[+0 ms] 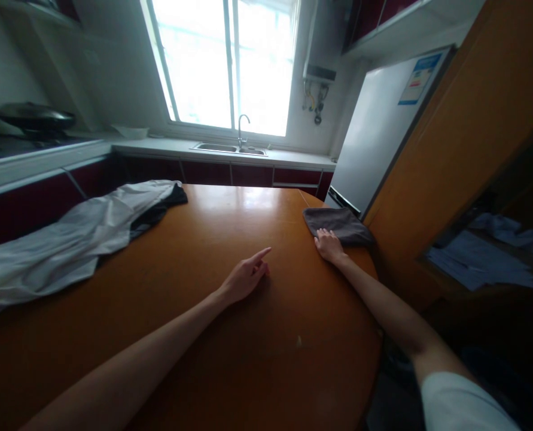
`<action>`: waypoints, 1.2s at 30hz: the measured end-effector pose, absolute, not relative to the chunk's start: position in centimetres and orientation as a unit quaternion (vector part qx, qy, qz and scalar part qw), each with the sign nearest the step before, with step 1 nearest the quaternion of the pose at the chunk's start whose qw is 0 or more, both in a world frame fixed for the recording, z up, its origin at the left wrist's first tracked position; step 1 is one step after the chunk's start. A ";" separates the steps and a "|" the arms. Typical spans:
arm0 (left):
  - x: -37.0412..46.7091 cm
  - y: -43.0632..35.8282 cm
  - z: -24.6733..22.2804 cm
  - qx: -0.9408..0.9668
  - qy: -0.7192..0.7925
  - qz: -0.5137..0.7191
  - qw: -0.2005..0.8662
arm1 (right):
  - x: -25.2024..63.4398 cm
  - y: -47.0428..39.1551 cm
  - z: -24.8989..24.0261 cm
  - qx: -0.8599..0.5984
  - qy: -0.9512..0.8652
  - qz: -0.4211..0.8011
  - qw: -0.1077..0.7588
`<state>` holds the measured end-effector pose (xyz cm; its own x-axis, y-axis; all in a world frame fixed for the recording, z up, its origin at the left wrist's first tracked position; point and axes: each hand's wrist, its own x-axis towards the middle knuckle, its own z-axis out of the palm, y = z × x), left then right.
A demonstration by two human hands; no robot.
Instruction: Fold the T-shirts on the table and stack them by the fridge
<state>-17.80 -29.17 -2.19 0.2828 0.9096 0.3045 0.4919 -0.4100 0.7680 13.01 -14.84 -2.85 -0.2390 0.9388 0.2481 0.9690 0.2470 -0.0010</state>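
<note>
A dark grey folded cloth (338, 224) lies flat at the far right part of the wooden table (230, 233). On its near left edge rests my right hand (329, 245), fingers stretched out flat over the fabric. My left hand (247, 276) is over the middle of the table with its index finger pointing out and the other fingers loosely bent; nothing is in it. At the left side of the table, a white garment (91, 233) is spread out, apart from both hands. Part of a black cloth (158, 211) shows from under it.
Behind the table runs a counter with a sink (216, 147) and tap (241, 131) below a bright window. A refrigerator (383, 126) and a wooden cabinet (463, 161) with papers inside stand close on the right. A pan (33, 114) sits on the stove at left.
</note>
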 end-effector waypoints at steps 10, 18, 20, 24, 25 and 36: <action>-18.1 -28.9 -2.6 0.760 0.466 0.368 0.263 | 12.1 -15.5 -2.8 -0.608 -0.784 -0.062 0.111; -18.0 -29.1 -2.3 0.764 0.474 0.360 0.250 | 17.4 -13.9 -0.5 -0.746 -0.610 -0.037 0.265; -17.9 -29.1 -2.3 0.765 0.474 0.356 0.251 | 19.4 -14.1 -0.7 -0.777 -0.574 -0.016 0.258; -17.9 -29.0 -2.4 0.765 0.474 0.355 0.253 | 20.9 -14.8 -0.9 -0.793 -0.556 0.023 0.249; -17.9 -29.0 -2.5 0.764 0.474 0.357 0.253 | 20.5 -14.9 -0.7 -0.787 -0.562 0.018 0.255; -17.8 -29.4 -2.6 0.771 0.457 0.373 0.240 | 3.2 -17.7 -1.7 -0.531 -0.802 0.025 0.273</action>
<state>-17.80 -29.44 -2.62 0.3037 0.8837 0.3561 0.5260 -0.4672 0.7107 3.24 -17.71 -1.73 -0.2869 0.8651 0.4115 0.8379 0.4349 -0.3299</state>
